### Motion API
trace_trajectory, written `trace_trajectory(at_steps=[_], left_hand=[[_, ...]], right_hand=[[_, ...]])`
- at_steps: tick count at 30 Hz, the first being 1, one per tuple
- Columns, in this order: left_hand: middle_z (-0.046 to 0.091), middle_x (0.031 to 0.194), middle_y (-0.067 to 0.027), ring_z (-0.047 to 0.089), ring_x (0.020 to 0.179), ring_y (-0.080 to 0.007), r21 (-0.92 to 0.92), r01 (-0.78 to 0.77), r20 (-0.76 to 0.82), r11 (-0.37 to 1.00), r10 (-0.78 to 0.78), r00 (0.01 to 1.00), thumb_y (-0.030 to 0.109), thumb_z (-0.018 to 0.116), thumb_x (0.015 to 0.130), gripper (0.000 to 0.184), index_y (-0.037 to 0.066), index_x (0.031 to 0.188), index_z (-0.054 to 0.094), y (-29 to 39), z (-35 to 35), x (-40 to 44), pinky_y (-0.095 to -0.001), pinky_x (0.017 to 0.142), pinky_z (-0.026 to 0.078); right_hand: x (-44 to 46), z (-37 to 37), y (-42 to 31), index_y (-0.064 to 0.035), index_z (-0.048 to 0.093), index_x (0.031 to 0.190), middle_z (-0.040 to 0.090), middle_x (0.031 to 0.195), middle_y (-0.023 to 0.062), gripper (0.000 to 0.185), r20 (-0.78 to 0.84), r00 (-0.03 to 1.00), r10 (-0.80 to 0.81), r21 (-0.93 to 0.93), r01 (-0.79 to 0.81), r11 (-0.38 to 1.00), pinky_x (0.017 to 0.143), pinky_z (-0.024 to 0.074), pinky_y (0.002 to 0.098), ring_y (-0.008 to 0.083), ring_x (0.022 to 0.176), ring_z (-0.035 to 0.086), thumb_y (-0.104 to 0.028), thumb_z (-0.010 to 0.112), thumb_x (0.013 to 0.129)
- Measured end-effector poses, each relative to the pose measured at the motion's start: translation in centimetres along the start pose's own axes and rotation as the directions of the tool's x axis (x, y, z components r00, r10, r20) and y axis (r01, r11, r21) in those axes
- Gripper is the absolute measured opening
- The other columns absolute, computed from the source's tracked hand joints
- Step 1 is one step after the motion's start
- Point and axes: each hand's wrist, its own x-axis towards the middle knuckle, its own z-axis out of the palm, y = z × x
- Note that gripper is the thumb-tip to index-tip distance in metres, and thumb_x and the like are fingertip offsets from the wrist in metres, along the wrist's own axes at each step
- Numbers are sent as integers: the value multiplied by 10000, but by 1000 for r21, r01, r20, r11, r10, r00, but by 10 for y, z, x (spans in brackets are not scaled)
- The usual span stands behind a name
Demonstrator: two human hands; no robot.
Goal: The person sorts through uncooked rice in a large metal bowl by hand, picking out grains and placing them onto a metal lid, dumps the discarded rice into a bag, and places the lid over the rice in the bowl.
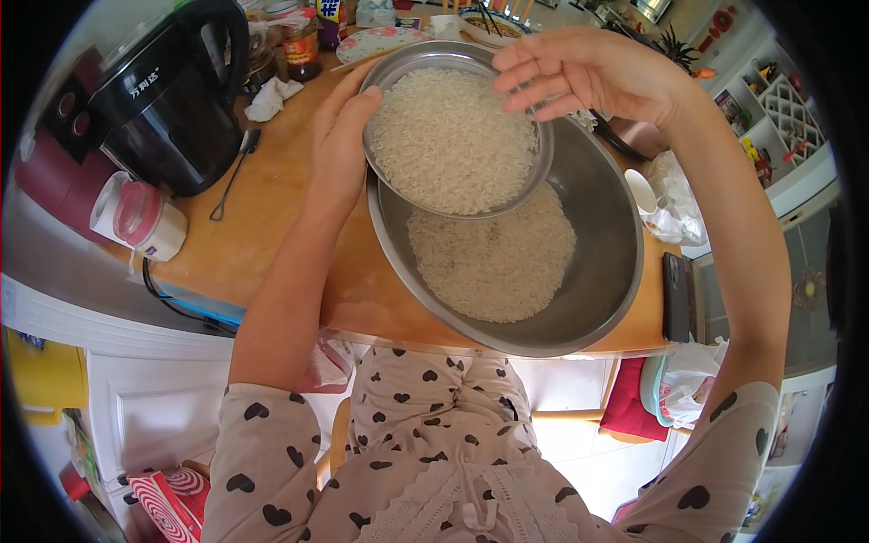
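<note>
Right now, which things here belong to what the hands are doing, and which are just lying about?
In use, by the look of it:
- small metal dish, held by the left hand
- rice in the dish
- large metal bowl beneath
- rice in the bowl

Apparently just lying about:
- black kettle
- spoon
- phone
- pink-lidded jar

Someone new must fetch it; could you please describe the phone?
On the wooden table sits a large steel bowl. Right of it, by the table's edge, lies the phone: a dark oblong, unlike the white cup and plastic bag beyond.
</note>
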Motion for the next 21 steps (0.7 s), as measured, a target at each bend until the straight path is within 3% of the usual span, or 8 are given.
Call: trace_trajectory(at_steps=[2,5,8,11,14,16,18,21], left_hand=[[558,1168,-121,521,1065,-167,-2,8,-5,1000,-8,1000,153,446,877,415,-66,1227,490,0,1,0,-265,923,386],[558,1167,-123,522,1065,-170,-21,17,-6,1000,-17,1000,156,443,877,418,-68,1227,489,1,2,0,-265,923,386],[557,1166,-125,523,1063,-171,-18,-6,-4,1000,6,1000,154,440,877,418,-67,1228,486,-1,0,0,-265,923,386],[555,1167,-127,523,1062,-171,0,-22,-21,1000,22,1000,152,444,878,416,-67,1229,484,-1,1,-1,-265,923,386],[554,1168,-127,521,1061,-170,-11,-15,-35,1000,15,999,150,450,877,414,-67,1228,485,-3,3,0,-264,924,383],[554,1168,-126,521,1059,-169,-8,-16,-38,1000,16,999,149,454,876,414,-67,1228,485,-2,3,-1,-264,924,383],[555,1166,-125,521,1056,-167,8,-24,-47,1000,24,999,152,459,874,418,-67,1230,483,-4,1,-1,-263,922,384],[555,1164,-126,521,1053,-167,10,-8,-63,1000,8,998,157,468,869,427,-68,1232,481,-4,2,0,-262,920,385]], right_hand=[[-7,3,-1,0,577,1106,621,1032,120,452,21,1000,12,-24,-11,1000,750,527,294,189,914,634,-401,449,940],[-18,-3,5,-23,616,968,631,877,83,291,20,1000,7,17,-8,1000,634,486,254,162,832,620,-294,534,901],[-29,-29,14,-32,630,1009,642,912,102,322,163,976,145,-182,-115,977,678,499,249,156,851,626,-317,539,889],[-39,-26,25,-20,632,1047,647,970,125,356,248,877,411,-468,-263,844,765,498,275,187,901,620,-322,553,876],[-41,0,69,-7,571,1164,596,1127,177,432,293,907,301,-638,-49,769,911,447,338,266,1055,566,-327,550,875],[-44,32,100,-9,447,1292,466,1300,205,492,315,948,53,-692,191,697,1026,345,377,328,1207,443,-293,517,895],[-47,69,95,-29,335,1369,345,1393,199,546,349,937,-12,-575,225,787,1075,271,389,333,1288,343,-195,528,887],[-43,104,97,-35,324,1376,319,1412,198,533,371,912,-174,-507,356,785,1084,265,391,327,1319,297,-173,506,896]])
